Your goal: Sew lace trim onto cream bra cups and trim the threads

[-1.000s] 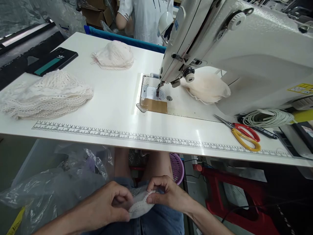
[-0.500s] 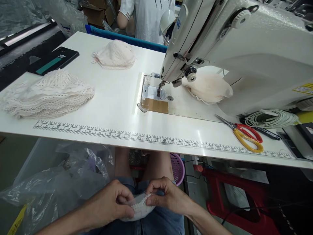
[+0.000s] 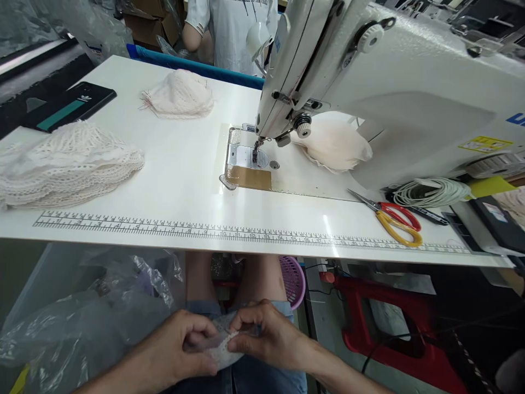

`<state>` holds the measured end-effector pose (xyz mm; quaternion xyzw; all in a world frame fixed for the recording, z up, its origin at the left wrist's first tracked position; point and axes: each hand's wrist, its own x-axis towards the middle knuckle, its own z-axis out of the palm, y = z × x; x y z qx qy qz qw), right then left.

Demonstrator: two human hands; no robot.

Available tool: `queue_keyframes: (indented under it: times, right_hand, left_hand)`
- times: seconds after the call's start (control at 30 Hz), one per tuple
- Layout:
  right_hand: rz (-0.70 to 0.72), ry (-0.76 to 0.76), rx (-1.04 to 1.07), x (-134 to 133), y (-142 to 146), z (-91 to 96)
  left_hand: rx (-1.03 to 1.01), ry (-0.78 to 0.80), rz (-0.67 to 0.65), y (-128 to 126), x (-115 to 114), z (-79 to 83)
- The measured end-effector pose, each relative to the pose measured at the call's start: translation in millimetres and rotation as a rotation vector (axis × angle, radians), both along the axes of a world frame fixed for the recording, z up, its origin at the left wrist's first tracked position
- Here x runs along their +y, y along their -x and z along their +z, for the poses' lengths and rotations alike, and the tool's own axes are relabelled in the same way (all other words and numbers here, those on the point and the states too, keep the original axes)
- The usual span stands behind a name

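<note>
Over my lap, below the table edge, both hands grip a small piece of white lacy fabric [image 3: 223, 350]. My left hand [image 3: 180, 347] pinches its left side between thumb and curled fingers. At the upper right edge, the thumb and forefinger of my right hand [image 3: 266, 334] are closed on the same cloth. Part of the piece looks thin and see-through; the fingers hide its full shape. Above stands a white sewing machine [image 3: 410, 82], its presser foot [image 3: 256, 153] over the metal plate. Peach fabric [image 3: 334, 143] lies under the machine arm.
On the table lie a pile of cream lace [image 3: 69, 164], a smaller lace piece [image 3: 180, 96], a black phone-like case [image 3: 69, 106], scissors [image 3: 396, 219] and coiled cord [image 3: 430, 192]. Below are plastic bags [image 3: 94, 317], a purple basket [image 3: 293, 282] and a red stool [image 3: 356, 328]. A person [image 3: 233, 33] sits opposite.
The view has turned a little to the right, so the table things appear shifted left. Both hands still hold the lacy fabric, with only slight finger movement.
</note>
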<state>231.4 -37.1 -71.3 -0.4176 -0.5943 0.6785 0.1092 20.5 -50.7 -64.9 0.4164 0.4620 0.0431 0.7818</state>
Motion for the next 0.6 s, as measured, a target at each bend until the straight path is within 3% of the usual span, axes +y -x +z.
queue_keyframes:
  times: [0.23,0.6]
  right_hand:
    - [0.069,-0.134,-0.183,3,0,14.7]
    - [0.063,-0.130,-0.124,5,-4,13.3]
  left_hand:
    - [0.205,-0.172,-0.030,-16,1,-1.8]
    - [0.045,0.007,0.062,-16,1,-6.3]
